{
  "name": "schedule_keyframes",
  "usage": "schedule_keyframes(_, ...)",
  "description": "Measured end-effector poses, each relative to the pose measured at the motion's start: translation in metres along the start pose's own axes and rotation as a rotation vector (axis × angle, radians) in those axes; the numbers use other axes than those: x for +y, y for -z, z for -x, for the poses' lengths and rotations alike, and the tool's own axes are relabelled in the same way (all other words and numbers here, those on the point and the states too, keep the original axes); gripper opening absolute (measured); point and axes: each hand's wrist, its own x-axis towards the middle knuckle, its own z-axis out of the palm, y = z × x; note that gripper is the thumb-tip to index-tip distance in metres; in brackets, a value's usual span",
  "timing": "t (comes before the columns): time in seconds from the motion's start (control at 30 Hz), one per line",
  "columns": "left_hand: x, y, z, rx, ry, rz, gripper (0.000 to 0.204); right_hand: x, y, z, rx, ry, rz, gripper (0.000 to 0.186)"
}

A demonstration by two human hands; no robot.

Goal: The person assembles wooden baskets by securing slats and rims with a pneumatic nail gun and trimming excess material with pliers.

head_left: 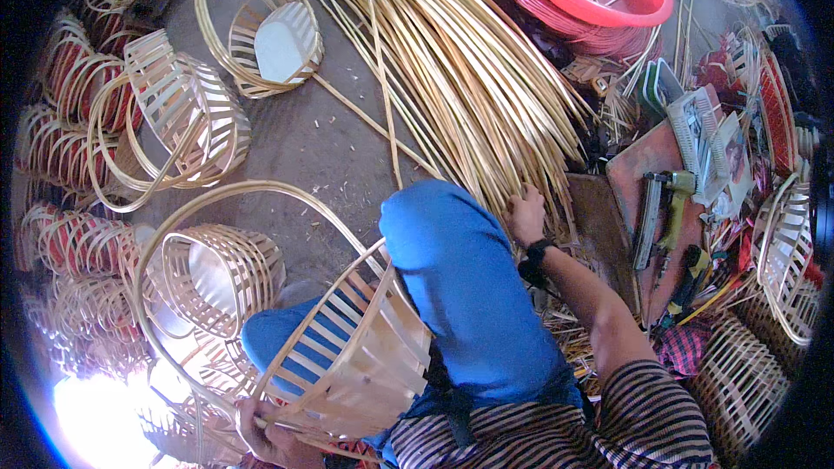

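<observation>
A woven slatted basket (369, 365) with a tall round hoop handle (252, 187) lies tilted on its side across my lap, against my raised knee. My left hand (261, 436) is closed on its rim near the foot of the handle; some of its fingers are hidden. A thick bundle of long bamboo strips (460, 69) lies on the floor beyond my knee. At the near end of the bundle, my right hand (526, 217) has its fingers bent around strips. How many strips it grips is hidden.
Slatted baskets (187, 108) stand at the left, with stacks of red-trimmed ones (65, 156) beyond. A pink basin (643, 9) with short sticks is at the back right. Nearer lie a staple gun (673, 208), a board (647, 161) and plastic trays (695, 135).
</observation>
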Motion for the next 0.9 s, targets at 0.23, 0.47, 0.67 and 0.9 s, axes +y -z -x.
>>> schedule_keyframes(0.23,0.0,-0.028,-0.002,-0.149,-0.081,0.08,0.033,0.028,0.075,0.043,-0.16,-0.173,-0.476,0.016)
schedule_keyframes(0.47,0.019,-0.045,-0.015,-0.423,-0.473,-0.028,0.042,0.011,0.211,0.107,-0.545,-0.413,-1.362,0.02)
schedule_keyframes(0.67,0.043,-0.071,-0.012,-0.357,-0.636,-0.178,0.049,-0.05,0.249,0.125,-1.09,-0.089,-1.277,0.019)
schedule_keyframes(0.9,0.038,-0.094,-0.004,-0.23,-0.66,-0.088,0.036,-0.156,0.198,0.111,-0.882,0.579,-0.787,0.015)
